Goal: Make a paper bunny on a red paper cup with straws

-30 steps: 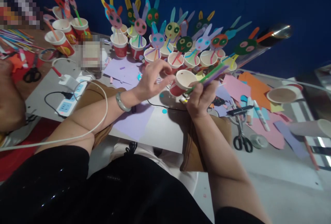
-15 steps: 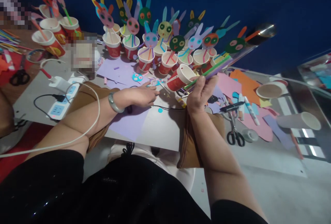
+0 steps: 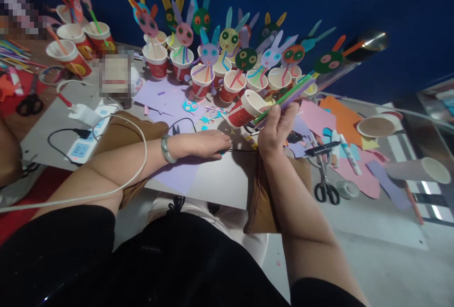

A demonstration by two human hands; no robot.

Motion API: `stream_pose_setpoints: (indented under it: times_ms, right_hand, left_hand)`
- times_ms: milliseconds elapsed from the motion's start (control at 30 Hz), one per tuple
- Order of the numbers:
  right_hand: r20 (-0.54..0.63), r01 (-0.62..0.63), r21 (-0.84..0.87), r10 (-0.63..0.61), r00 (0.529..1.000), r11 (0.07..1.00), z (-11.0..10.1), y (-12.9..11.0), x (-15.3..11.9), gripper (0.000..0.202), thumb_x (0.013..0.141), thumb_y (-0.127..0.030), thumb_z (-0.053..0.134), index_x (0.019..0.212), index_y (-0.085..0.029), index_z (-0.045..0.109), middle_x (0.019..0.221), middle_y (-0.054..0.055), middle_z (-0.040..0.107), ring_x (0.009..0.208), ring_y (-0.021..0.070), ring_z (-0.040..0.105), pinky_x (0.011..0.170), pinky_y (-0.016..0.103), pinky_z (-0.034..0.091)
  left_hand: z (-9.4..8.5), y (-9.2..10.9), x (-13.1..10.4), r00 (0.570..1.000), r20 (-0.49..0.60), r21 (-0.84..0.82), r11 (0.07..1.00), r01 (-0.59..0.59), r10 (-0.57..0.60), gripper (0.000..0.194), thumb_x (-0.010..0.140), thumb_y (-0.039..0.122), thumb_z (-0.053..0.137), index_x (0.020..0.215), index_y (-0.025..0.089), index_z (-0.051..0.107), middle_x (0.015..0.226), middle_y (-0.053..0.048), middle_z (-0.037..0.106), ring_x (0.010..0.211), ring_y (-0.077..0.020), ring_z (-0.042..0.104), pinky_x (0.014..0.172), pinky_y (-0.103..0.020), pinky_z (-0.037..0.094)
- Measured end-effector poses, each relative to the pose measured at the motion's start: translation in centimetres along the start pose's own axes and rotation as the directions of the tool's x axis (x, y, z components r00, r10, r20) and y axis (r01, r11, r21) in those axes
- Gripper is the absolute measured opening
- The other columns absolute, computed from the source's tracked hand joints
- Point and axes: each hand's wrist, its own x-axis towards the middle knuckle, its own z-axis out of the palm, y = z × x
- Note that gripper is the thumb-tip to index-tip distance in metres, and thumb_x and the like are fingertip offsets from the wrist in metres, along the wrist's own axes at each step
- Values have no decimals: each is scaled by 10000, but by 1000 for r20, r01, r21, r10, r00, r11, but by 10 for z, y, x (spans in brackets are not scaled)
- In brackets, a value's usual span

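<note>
**Inspector:** Head view. Report the containers.

**Operator:** I see a cluster of red paper cups (image 3: 202, 80) at the back of the table (image 3: 220, 184), each holding a paper rabbit face (image 3: 209, 54) on coloured strips. More cups (image 3: 69, 56) stand far left. One cup lies on its side far right (image 3: 422, 170).

**Inspector:** And what the hands have?

**Operator:** The right hand (image 3: 276, 129) has its grip pinched on a tilted red cup (image 3: 244, 108), white inside and empty, with a bundle of green and purple straws (image 3: 289, 94), raised above the table. The left hand (image 3: 204, 144) lies flat, fingers loosely together, on the purple paper (image 3: 177, 174).
</note>
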Motion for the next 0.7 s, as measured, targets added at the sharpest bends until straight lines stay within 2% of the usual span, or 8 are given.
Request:
stream_pose_setpoints:
  times_ms: [167, 233, 300, 400, 467, 567, 633, 700]
  right_hand:
    - [108, 22, 72, -30, 994, 997, 2, 1, -1, 388, 1035, -609, 345, 1004, -256, 501, 737, 2, 609, 566, 159, 572, 551, 327, 476]
    - [195, 15, 71, -29, 980, 997, 1, 0, -2, 399, 1030, -621, 339, 983, -257, 497, 721, -5, 600, 562, 155, 567, 549, 319, 467]
    - [278, 3, 63, -20, 960, 998, -1, -2, -2, 410, 1023, -633, 349, 957, -257, 498, 718, -8, 605, 574, 151, 569, 569, 315, 471]
    - [369, 7, 69, -32, 929, 998, -6, -8, -1, 428, 1015, -639, 373, 919, -245, 509, 701, -10, 600, 580, 143, 556, 587, 308, 461]
    - [439, 9, 79, -43, 897, 997, -8, -13, 1, 440, 1012, -639, 386, 901, -235, 519, 695, -10, 592, 584, 141, 547, 593, 305, 447]
    - [541, 7, 89, -54, 839, 996, -9, -16, 3, 436, 1014, -623, 403, 894, -225, 534, 691, -13, 567, 594, 141, 534, 599, 304, 428]
    - [579, 29, 97, -80, 811, 995, -9, -17, 3, 426, 1015, -612, 409, 890, -225, 536, 697, -11, 558, 607, 145, 531, 604, 305, 420]
    - [597, 55, 96, -102, 796, 994, -8, -17, 3, 415, 1014, -603, 416, 884, -226, 531, 717, -2, 567, 627, 149, 534, 607, 307, 415]
  left_hand:
    - [-1, -4, 2, 998, 43, -43, 998, 44, -42, 126, 902, 173, 561, 833, 166, 665, 884, -70, 705, 770, -181, 601, 673, -309, 396]
    - [-9, -8, -1, 992, 90, -111, 988, 102, -93, 80, 848, 217, 633, 780, 180, 654, 777, -33, 683, 675, -162, 563, 602, -305, 344]
    - [-20, -16, -6, 977, 103, -209, 956, 206, -188, 180, 789, 327, 723, 720, 189, 631, 670, 4, 636, 596, -142, 520, 572, -297, 321]
    - [-36, -34, -15, 897, 66, -286, 853, 436, -437, 403, 750, 544, 746, 639, 192, 583, 545, 21, 545, 535, -145, 485, 575, -305, 320]
    - [-38, -46, -17, 821, -38, -358, 775, 521, -570, 478, 667, 611, 804, 757, 184, 610, 659, -1, 604, 644, -182, 562, 634, -313, 388]
    - [-27, -58, -13, 775, -219, -586, 715, 382, -593, 781, 538, 556, 901, 1141, 175, 585, 1074, -84, 678, 955, -248, 641, 804, -354, 494]
    - [-17, -61, -7, 792, -260, -683, 684, 254, -553, 971, 459, 462, 951, 1287, 184, 527, 1263, -130, 638, 1147, -292, 620, 941, -397, 503]
    - [-10, -59, -3, 822, -295, -729, 671, 136, -487, 1004, 475, 421, 952, 1341, 180, 504, 1336, -148, 609, 1236, -312, 593, 1016, -421, 486]
